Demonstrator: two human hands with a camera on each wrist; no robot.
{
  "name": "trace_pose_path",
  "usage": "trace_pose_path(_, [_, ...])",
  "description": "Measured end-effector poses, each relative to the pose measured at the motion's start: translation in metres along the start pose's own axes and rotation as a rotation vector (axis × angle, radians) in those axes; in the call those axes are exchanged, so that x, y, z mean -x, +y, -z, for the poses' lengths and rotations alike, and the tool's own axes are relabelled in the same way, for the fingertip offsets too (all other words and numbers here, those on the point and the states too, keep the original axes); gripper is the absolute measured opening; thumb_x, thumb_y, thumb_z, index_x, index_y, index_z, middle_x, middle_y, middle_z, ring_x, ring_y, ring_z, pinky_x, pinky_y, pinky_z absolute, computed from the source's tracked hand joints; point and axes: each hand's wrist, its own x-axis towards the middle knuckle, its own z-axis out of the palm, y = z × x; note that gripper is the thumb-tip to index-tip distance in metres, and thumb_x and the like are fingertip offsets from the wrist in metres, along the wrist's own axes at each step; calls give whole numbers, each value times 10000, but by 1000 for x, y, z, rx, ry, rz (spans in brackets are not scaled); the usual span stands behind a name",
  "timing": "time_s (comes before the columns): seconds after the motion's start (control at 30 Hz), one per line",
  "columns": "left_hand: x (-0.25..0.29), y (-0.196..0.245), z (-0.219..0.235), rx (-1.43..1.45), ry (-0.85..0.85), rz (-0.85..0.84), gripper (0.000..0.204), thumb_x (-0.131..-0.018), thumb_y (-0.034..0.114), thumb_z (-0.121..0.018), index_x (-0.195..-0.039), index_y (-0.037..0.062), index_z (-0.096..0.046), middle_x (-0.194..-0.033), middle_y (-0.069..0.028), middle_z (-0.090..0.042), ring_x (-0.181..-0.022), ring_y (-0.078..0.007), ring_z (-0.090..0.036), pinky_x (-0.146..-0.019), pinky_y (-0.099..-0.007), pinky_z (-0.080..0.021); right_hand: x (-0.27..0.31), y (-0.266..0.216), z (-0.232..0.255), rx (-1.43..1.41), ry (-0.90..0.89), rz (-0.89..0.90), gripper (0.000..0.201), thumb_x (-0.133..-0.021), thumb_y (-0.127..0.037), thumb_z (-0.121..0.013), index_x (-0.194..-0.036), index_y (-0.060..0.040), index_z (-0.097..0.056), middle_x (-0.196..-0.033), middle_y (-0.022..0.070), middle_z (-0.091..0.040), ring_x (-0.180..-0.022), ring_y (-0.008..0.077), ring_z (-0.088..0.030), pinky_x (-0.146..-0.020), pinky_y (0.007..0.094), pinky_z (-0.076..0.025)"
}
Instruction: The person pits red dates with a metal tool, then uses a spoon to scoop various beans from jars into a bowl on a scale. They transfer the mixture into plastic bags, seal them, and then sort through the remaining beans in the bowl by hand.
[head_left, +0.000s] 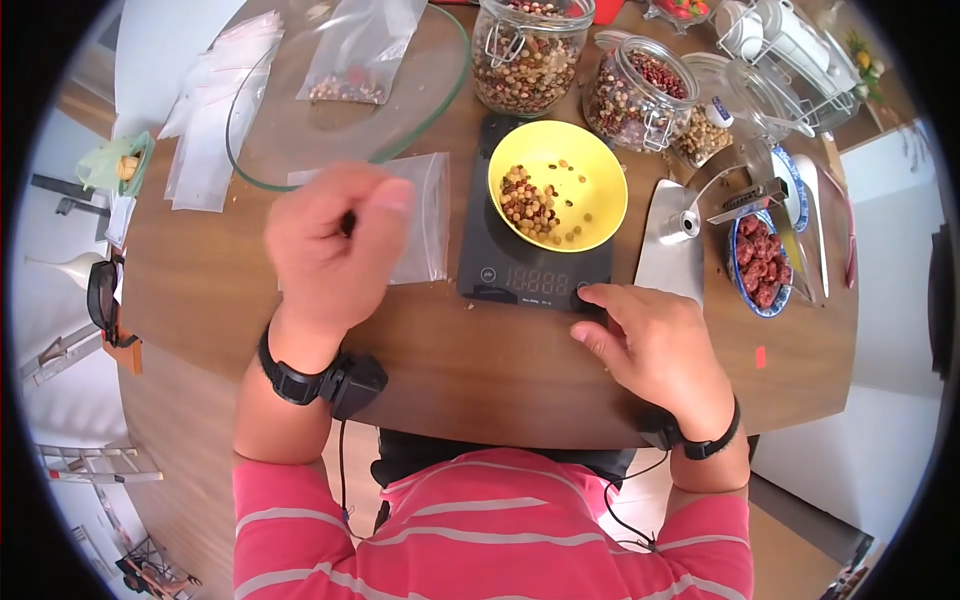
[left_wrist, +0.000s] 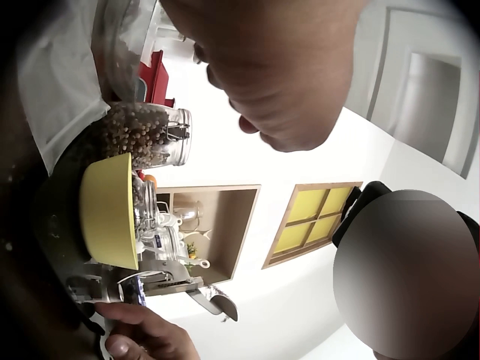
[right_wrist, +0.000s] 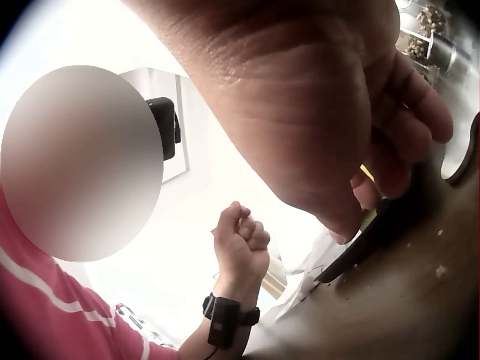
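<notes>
I see a yellow bowl [head_left: 590, 205] of beans [head_left: 527, 203] on a black scale [head_left: 480, 250]; left hand [head_left: 335, 245] curled at nine o'clock, right hand [head_left: 665, 350], fingers relaxed, touching the scale's five o'clock corner.

Display [head_left: 537, 280]: digits too blurred to read.
Black rectangular scale [head_left: 481, 243]: middle hidden by the yellow round bowl [head_left: 592, 190].
Clear plastic bag [head_left: 426, 222]: partly behind the left hand [head_left: 335, 245].
Large glass jar [head_left: 527, 72]: top cut off in head view.

My head camera looks down over the table [head_left: 420, 380]; both wrist cameras face sideways, tilted, close behind my hands. Head and left-wrist views share the yellow bowl [head_left: 557, 186].
</notes>
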Motion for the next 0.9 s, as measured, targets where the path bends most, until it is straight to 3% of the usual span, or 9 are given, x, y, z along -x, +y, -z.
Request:
trace_pose_path(0.07, [-6, 5, -5, -163, -366, 278, 74, -954, 107, -699, -936, 35, -691, -673, -5, -622, -574, -95, -541, -553, -270, -418, -2, 8, -5, -56, 57, -7, 271, -886, -259, -782, -1063, -66, -710, -830, 105, -720, -724, 294, -705, -633, 399, -547])
trace_pose_path(0.13, [-9, 6, -11, -324, -495, 338, 109, -938, 164, -717, -976, 65, -694, -651, -25, -625, -564, -151, -577, -550, -311, -437, -5, 15, -9, -109, 112, -20, 260, -898, -236, -779, -1068, -55, -701, -835, 104, -725, -709, 274, -708, -630, 375, -549])
trace_pose_path(0.17, [-9, 6, -14, -487, -620, 405, 163, -922, 222, -735, -1016, 94, -696, -630, -45, -627, -555, -206, -614, -546, -352, -457, -6, 17, -9, -252, 137, -196, 273, -918, -230, -771, -1094, -39, -686, -830, 95, -727, -694, 228, -701, -629, 349, -544])
trace_pose_path(0.3, [-4, 3, -22, -603, -652, 341, 279, -904, 266, -765, -1082, 72, -674, -628, -52, -570, -581, -224, -576, -557, -359, -423, -14, 33, -20, -501, 367, -415, 335, -971, -256, -746, -1159, 4, -649, -819, 49, -704, -680, 106, -644, -632, 289, -520])
trace_pose_path(0.43, [-2, -1, -24, -721, -508, 405, 306, -888, 336, -766, -974, 77, -627, -645, -82, -601, -635, -295, -627, -594, -424, -454, -30, 39, -19, -686, 263, -575, 405, -1004, -349, -701, -1170, 15, -640, -839, 62, -666, -713, 96, -621, -662, 273, -517])
trace_pose_path(0.57, [2, -10, -21, -814, -507, 398, 317, -885, 352, -730, -831, 66, -602, -685, -130, -638, -701, -376, -646, -638, -470, -479, -55, 36, -10, -429, 121, -586, 627, -950, -565, -685, -1183, 17, -683, -982, 160, -746, -861, 231, -723, -790, 365, -555])
trace_pose_path(0.6, [2, -12, -19, -811, -495, 396, 317, -885, 352, -730, -831, 66, -602, -685, -130, -638, -701, -376, -646, -638, -470, -479, -62, 39, -10, -376, 103, -589, 612, -912, -525, -698, -1156, 36, -704, -1022, 220, -751, -943, 339, -736, -858, 412, -552])
trace_pose_path(0.8, [-6, -10, -7, -682, -480, 467, 272, -901, 287, -643, -773, 47, -632, -718, -166, -666, -732, -399, -647, -655, -470, -498, -84, 24, 8, -13, 66, -489, 409, -846, -295, -646, -1000, 79, -702, -934, 265, -727, -974, 418, -705, -886, 464, -539])
trace_pose_path(0.9, [-12, -3, -4, -579, -477, 518, 292, -883, 270, -580, -796, 14, -692, -809, -226, -702, -815, -433, -686, -707, -511, -530, -87, 25, 6, 32, 31, -500, 347, -870, -254, -631, -973, 69, -701, -917, 252, -735, -854, 347, -740, -773, 440, -577])
